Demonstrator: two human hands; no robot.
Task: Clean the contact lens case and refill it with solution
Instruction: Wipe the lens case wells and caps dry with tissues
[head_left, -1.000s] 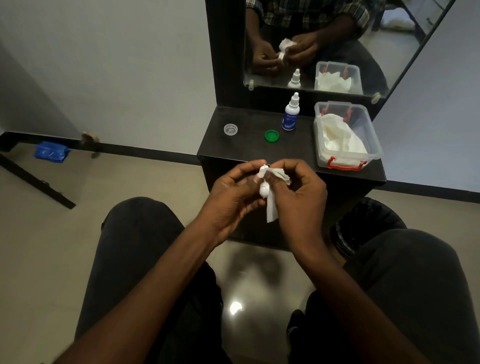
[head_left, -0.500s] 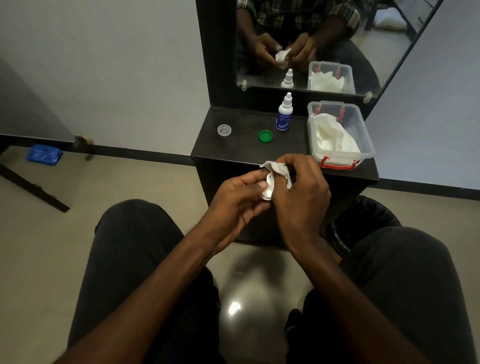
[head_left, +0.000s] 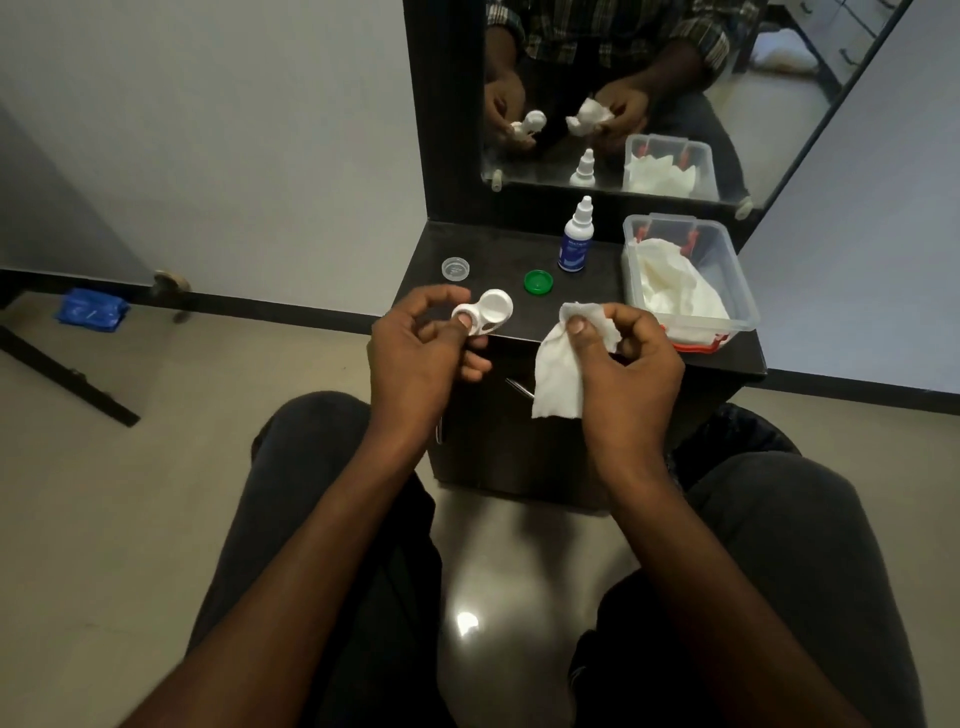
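On the dark shelf (head_left: 488, 249) below the mirror I see the clear tissue box (head_left: 743, 291), the solution bottle (head_left: 575, 239), a green cap (head_left: 538, 281) and a clear cap (head_left: 456, 268), and just in front of them, above the shelf's near edge, the white lens case (head_left: 485, 313). I judge that case light, stiff and likely slick if wet, best pinched by one well's rim or the bridge. My left hand (head_left: 415, 358) grips its left well between thumb and curled fingers; my right hand (head_left: 631, 358), apart from it, pinches a soft, limp tissue (head_left: 558, 374) that hangs down.
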